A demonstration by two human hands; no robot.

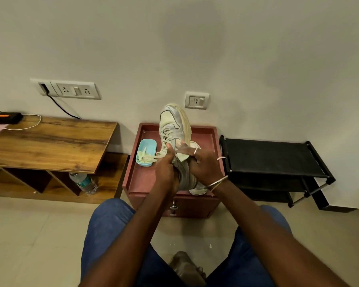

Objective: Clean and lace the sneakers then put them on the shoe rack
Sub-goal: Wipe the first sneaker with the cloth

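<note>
A worn off-white sneaker [173, 126] is held above the red cabinet top [203, 133], toe pointing away from me and up. My left hand [166, 170] grips its lace side near the tongue, thumb against the laces. My right hand [204, 164] grips the heel and collar side. A loose white lace [153, 158] trails from the shoe toward a light blue dish [147, 151]. A second sneaker [197, 190] lies under my right hand, mostly hidden. The black shoe rack [273, 160] stands to the right.
A wooden bench [50, 141] with open shelves stands at the left, with a plastic water bottle [83, 183] lying in it. A black device and a white cable [6, 118] sit on its far end. Wall sockets [196, 100] are behind the cabinet. My knees are below.
</note>
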